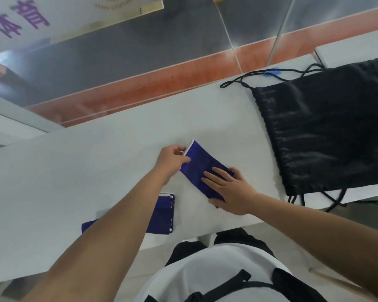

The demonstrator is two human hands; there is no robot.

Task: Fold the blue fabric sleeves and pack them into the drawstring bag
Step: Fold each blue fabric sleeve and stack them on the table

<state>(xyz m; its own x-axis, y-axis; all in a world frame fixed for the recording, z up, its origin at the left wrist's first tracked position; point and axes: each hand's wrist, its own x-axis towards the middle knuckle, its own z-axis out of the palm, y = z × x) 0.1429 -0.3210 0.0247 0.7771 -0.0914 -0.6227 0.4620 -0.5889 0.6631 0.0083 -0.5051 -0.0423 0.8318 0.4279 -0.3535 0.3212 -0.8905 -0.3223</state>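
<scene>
A blue fabric sleeve (200, 165) with a white-edged end lies slanted on the white table (96, 171) in the middle of the view. My left hand (172, 159) pinches its far white-edged end. My right hand (227, 189) lies flat, fingers spread, on its near end. Another blue sleeve (162, 216), folded and showing white edge marks, rests near the table's front edge, partly hidden under my left forearm. The black drawstring bag (327, 131) lies flat at the right, its cords trailing off both ends.
A glass partition with an orange strip (162, 81) runs along the table's far edge. A small blue mark (273, 71) sits by the bag's cords. The table's front edge is close to my body, and a second white surface (354, 51) stands at the back right.
</scene>
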